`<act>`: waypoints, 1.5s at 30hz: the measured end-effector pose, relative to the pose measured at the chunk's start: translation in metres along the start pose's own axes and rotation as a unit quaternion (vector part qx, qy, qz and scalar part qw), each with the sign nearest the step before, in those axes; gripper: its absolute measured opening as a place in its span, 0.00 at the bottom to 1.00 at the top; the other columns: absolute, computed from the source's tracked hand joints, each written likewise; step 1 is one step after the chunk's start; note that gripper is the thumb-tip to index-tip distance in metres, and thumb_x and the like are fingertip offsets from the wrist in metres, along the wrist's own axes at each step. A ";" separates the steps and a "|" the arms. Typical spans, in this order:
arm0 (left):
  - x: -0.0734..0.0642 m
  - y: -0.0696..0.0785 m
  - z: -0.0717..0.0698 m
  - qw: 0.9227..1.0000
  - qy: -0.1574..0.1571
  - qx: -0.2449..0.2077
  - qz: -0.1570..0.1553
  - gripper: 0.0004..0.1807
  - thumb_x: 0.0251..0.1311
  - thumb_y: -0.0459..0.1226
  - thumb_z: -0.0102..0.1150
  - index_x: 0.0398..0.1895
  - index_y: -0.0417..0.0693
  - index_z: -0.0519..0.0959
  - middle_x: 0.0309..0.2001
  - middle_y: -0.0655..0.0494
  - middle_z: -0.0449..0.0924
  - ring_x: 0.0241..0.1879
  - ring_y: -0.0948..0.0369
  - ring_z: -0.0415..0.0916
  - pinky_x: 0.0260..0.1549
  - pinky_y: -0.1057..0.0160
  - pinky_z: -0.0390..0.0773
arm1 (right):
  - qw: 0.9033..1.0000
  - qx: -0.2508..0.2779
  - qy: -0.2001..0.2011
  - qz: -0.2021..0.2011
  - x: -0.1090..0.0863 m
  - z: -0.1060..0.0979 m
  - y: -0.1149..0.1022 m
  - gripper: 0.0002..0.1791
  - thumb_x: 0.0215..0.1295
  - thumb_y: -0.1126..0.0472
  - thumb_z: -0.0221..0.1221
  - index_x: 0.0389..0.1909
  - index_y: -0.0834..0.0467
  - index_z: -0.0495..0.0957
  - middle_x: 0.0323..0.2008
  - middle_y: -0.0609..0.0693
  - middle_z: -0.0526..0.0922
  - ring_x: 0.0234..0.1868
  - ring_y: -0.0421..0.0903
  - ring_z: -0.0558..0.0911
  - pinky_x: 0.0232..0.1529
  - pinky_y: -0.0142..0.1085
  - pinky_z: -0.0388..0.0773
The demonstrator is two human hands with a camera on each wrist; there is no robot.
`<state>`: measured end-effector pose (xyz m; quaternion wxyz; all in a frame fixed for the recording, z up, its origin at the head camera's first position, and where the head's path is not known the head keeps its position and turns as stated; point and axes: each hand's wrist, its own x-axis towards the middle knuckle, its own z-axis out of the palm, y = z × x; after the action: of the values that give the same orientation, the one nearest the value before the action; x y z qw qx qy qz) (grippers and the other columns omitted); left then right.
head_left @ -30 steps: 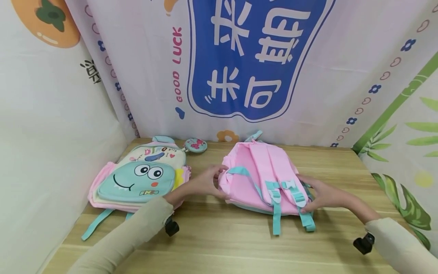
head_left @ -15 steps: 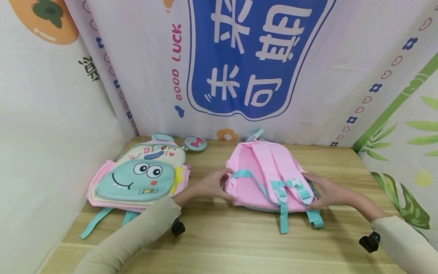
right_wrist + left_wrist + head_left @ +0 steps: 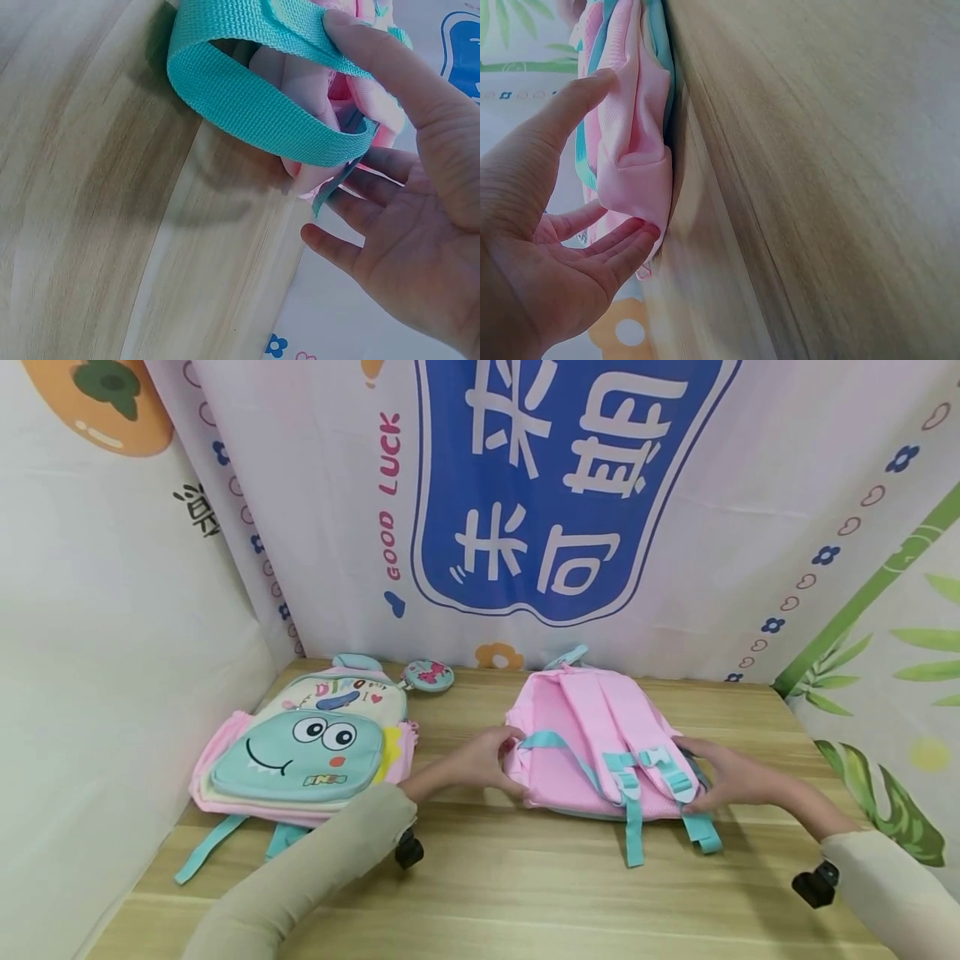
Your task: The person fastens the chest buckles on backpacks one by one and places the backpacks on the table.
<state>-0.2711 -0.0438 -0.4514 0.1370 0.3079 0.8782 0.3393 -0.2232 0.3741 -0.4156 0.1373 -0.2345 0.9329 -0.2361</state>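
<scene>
A pink backpack [image 3: 566, 727] lies with its padded shoulder straps [image 3: 600, 722] facing up, teal webbing ends hanging toward the front. My left hand [image 3: 483, 762] touches its left side, the thumb against the pink side pocket [image 3: 634, 180] and the fingertips at its lower edge. At the opposite side is my right hand [image 3: 738, 775], thumb on a looped teal strap [image 3: 262, 131] and the other fingers spread behind it. In the right wrist view, part of the pink side shows through that loop. The bag's front faces down and is hidden.
A second backpack [image 3: 300, 752], teal and cream with a cartoon dinosaur face, lies at the left, front up. A round dinosaur charm [image 3: 428, 676] hangs off its top. The wooden table [image 3: 480, 893] meets a printed curtain [image 3: 330, 527] at the back.
The pink backpack has slid to the right along the table, with both hands moving along at its sides. The dinosaur backpack has stayed in place.
</scene>
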 end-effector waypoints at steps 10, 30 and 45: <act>0.003 0.007 -0.001 1.000 -0.002 -0.015 -0.005 0.46 0.43 0.48 0.83 0.66 0.43 0.71 0.49 0.50 0.75 0.48 0.55 0.72 0.46 0.63 0.76 | 1.000 0.003 -0.001 0.016 0.002 -0.003 0.004 0.62 0.47 0.46 0.78 0.74 0.73 0.56 0.71 0.76 0.63 0.70 0.77 0.63 0.64 0.71 0.65; 0.021 0.043 -0.009 0.999 0.044 0.017 0.023 0.49 0.48 0.56 0.77 0.72 0.45 0.69 0.70 0.43 0.68 0.68 0.47 0.68 0.63 0.45 0.75 | 1.000 0.012 -0.007 0.004 0.001 -0.004 -0.001 0.63 0.49 0.46 0.77 0.74 0.76 0.53 0.72 0.78 0.59 0.72 0.78 0.59 0.65 0.71 0.63; 0.070 0.082 0.041 0.997 0.060 0.003 0.054 0.36 0.53 0.53 0.75 0.63 0.48 0.77 0.61 0.53 0.78 0.63 0.58 0.72 0.61 0.65 0.74 | 1.000 0.008 0.011 -0.011 0.004 -0.002 -0.004 0.64 0.46 0.48 0.80 0.75 0.73 0.54 0.72 0.75 0.62 0.71 0.75 0.64 0.64 0.69 0.67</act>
<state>-0.2702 0.0692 -0.4277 0.0642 0.3346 0.8680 0.3612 -0.2255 0.3696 -0.4121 0.1262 -0.2416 0.9297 -0.2476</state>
